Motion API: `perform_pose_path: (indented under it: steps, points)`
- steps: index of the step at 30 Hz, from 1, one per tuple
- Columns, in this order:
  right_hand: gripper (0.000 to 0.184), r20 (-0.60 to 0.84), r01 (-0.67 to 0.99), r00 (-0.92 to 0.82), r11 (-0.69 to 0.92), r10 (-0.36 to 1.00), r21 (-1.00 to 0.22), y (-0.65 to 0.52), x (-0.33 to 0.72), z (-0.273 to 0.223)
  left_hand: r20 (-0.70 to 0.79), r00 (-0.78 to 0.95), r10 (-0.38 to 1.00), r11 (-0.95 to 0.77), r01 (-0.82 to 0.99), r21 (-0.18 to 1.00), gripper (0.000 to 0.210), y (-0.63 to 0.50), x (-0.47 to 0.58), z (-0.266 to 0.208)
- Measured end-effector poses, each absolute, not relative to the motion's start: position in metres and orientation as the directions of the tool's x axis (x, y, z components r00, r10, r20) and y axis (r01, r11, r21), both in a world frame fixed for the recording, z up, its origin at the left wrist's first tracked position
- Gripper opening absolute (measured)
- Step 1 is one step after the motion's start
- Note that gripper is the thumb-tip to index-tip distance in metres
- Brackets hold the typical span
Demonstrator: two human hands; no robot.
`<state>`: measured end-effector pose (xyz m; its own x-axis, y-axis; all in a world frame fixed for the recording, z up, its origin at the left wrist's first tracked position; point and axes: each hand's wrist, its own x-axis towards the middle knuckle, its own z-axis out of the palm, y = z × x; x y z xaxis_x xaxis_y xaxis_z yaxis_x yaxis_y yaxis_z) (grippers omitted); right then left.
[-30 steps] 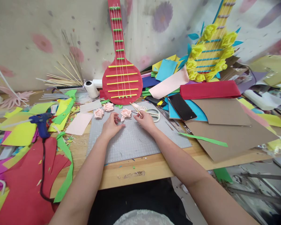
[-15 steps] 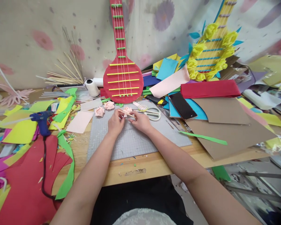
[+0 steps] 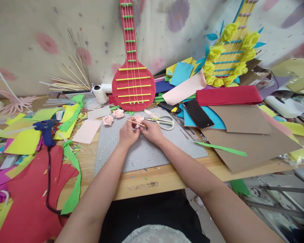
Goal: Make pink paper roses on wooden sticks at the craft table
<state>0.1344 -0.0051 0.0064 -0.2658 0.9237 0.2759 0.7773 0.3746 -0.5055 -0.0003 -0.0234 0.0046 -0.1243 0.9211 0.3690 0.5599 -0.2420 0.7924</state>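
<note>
Over the grey cutting mat (image 3: 142, 152), your left hand (image 3: 128, 134) and right hand (image 3: 152, 131) together pinched a thin wooden stick (image 3: 136, 123) against a pink paper rose (image 3: 139, 119); scissors (image 3: 164, 120) lay just right of your grip.

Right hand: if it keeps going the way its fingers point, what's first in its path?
Likely the pink paper flower at the right hand's fingertips, then the left hand; depth is unclear.

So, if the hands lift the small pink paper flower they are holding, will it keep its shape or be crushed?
The pink paper flower looks rolled from thin paper, so it is probably very light and easily crushed. Both hands, left hand and right hand, pinch it at the thin wooden stick, which probably stays stiff. Lying on the cutting mat, it might roll a little.
</note>
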Motion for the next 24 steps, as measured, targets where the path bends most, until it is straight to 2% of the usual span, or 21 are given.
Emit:
perform_pose_path:
  steps: [3,9,14,21,24]
  points:
    - [0.018,0.280,0.765,-0.250,0.366,0.927,-0.530,-0.005,0.134,0.006,0.390,-0.122,0.913,-0.257,0.573,0.779,0.039,-0.024,0.000,0.005]
    - [0.019,0.250,0.709,-0.186,0.305,0.950,-0.635,-0.004,0.133,0.007,0.309,-0.211,0.927,-0.213,0.382,0.899,0.037,-0.023,0.010,0.003]
    - [0.017,0.212,0.679,-0.154,0.259,0.965,-0.687,-0.001,0.136,0.008,0.300,-0.209,0.931,-0.193,0.416,0.889,0.036,-0.022,0.018,0.000]
    - [0.015,0.247,0.673,-0.191,0.309,0.950,-0.671,-0.003,0.135,0.011,0.290,-0.327,0.899,-0.060,0.564,0.824,0.035,-0.022,0.016,0.007]
    - [0.014,0.280,0.729,-0.217,0.346,0.935,-0.591,-0.006,0.134,0.011,0.242,-0.378,0.893,-0.024,0.499,0.866,0.035,-0.022,0.019,0.008]
